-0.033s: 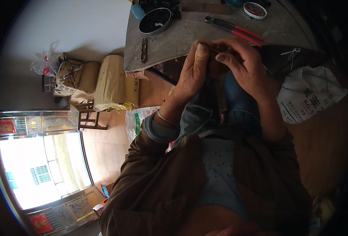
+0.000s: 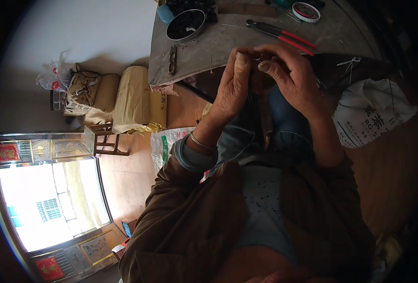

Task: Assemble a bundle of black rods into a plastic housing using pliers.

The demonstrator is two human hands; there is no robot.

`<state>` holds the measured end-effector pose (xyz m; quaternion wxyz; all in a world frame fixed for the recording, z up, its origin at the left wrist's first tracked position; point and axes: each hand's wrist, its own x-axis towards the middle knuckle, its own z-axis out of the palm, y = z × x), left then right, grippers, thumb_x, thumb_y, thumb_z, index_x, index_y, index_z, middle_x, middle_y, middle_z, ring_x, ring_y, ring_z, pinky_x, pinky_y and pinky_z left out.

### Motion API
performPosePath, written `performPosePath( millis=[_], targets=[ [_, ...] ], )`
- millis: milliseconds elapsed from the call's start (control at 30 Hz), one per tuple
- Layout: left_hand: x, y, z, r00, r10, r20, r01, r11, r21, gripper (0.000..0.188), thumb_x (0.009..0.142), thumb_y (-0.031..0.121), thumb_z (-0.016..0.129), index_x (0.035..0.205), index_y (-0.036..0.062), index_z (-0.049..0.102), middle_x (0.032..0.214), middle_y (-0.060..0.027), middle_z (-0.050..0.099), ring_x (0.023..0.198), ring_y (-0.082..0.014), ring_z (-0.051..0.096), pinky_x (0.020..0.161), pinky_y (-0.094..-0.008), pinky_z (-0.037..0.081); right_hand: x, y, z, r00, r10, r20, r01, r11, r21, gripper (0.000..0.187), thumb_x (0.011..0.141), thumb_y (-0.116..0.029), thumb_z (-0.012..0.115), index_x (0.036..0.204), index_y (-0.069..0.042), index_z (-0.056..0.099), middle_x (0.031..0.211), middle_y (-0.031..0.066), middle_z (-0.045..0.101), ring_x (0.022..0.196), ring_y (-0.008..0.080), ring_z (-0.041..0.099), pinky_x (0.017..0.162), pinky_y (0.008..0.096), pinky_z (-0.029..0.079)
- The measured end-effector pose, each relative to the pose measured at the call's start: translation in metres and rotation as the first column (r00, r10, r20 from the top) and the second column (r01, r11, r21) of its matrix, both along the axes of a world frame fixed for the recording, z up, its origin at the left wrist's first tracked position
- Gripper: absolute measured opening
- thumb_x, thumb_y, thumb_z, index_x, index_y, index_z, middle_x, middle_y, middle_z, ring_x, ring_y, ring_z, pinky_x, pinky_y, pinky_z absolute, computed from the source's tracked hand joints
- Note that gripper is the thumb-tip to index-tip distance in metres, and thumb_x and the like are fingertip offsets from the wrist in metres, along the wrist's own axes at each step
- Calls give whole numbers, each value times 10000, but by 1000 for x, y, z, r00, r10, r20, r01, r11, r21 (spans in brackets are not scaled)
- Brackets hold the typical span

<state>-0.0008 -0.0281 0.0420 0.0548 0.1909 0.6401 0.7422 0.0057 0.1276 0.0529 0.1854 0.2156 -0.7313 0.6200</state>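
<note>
Just off the table's near edge, over my lap, my two hands meet fingertip to fingertip. My left hand (image 2: pixel 234 82) is closed, its thumb pressed against the bent fingers. My right hand (image 2: pixel 291 78) is curled, thumb and forefinger drawn in toward the left thumb. A thin pale strand seems to run between the fingertips; it is too small to make out. Beyond the hands on the table lie pliers with red handles (image 2: pixel 297 42). A bowl (image 2: pixel 169 36) with small black pieces stands left of them, with small dark snips (image 2: pixel 172 60) nearer to me.
The grey table (image 2: pixel 204 52) also bears a round red-and-white tin (image 2: pixel 306 12), a brown strip (image 2: pixel 246 10), a blue object (image 2: pixel 165 14) and thin wires. A white sack (image 2: pixel 374 113) stands at right. Wrapped bundles (image 2: pixel 133 99) and a wooden stool (image 2: pixel 106 139) are at left.
My right thumb and fingers have shifted slightly left, closer to the left hand. The thin strand between the fingertips shows less than before. Nothing on the table has moved.
</note>
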Motion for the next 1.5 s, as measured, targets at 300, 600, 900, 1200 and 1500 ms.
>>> performPosePath(
  millis=[300, 600, 900, 1200, 1500],
  targets=[
    [11, 12, 4, 999, 35, -6, -34, 990, 135, 374, 1020, 428, 322, 1117, 78, 408, 660, 35, 417, 552, -37, 372, 496, -186, 325, -18, 10, -12, 872, 348, 343, -287, 933, -218, 198, 981, -184, 481, 902, -42, 594, 728, -29, 554, 626, 62, 522, 559, 211, 407],
    [1, 12, -4, 993, 116, -28, -114, 990, 80, 414, 1015, 470, 287, 973, 88, 441, 644, 39, 372, 530, -39, 333, 461, -180, 312, -3, -3, -24, 937, 173, 303, -84, 955, -284, 156, 945, -161, 554, 873, -31, 601, 729, -25, 557, 645, 53, 533, 551, 206, 415],
    [4, 15, -5, 984, 179, -10, -178, 982, 65, 299, 1021, 345, 405, 976, 57, 469, 776, 28, 441, 704, -46, 394, 600, -199, 372, 0, -3, -11, 973, -91, -214, 126, 979, 159, 75, 858, 17, 621, 925, 0, 592, 817, 90, 600, 735, 148, 617, 644, 256, 490],
    [11, 14, -5, 985, 147, -89, -148, 989, -2, 323, 1009, 367, 426, 972, 48, 460, 735, 14, 454, 658, -55, 409, 569, -206, 374, -6, 18, 12, 956, 102, 274, -115, 993, 29, 96, 839, -74, 668, 856, -10, 598, 719, -19, 569, 641, 52, 522, 560, 202, 416],
    [10, -2, -6, 967, 203, 153, -212, 977, 40, 742, 948, 649, 134, 811, 46, 543, 505, 19, 378, 450, -82, 370, 438, -219, 314, -101, 63, -36, 911, -314, -266, 404, 559, 724, 221, 831, -232, 695, 854, -36, 595, 845, 51, 606, 803, 214, 583, 672, 348, 464]
  ],
)
